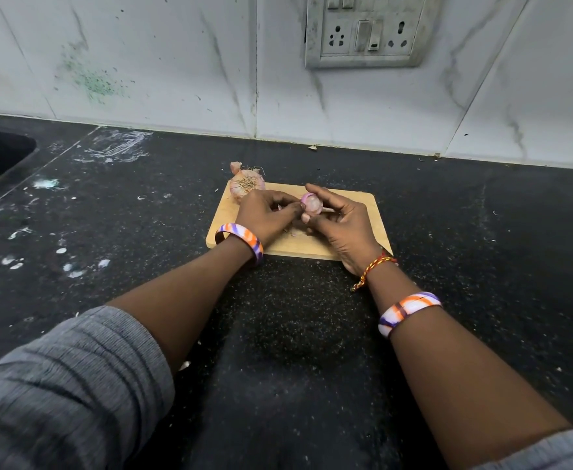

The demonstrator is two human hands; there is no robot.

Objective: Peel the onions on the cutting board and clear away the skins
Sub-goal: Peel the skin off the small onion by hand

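Head view: the right hand (337, 225) grasps the small onion (312, 203) just above the middle of the cutting board (363, 215), probably so that the skins fall on the board. The left hand (266, 215) pinches at its skin. A second, unpeeled onion (246, 186) waits at the board's far left corner. The dark desk (481, 232) leaves open room on all sides of the board.
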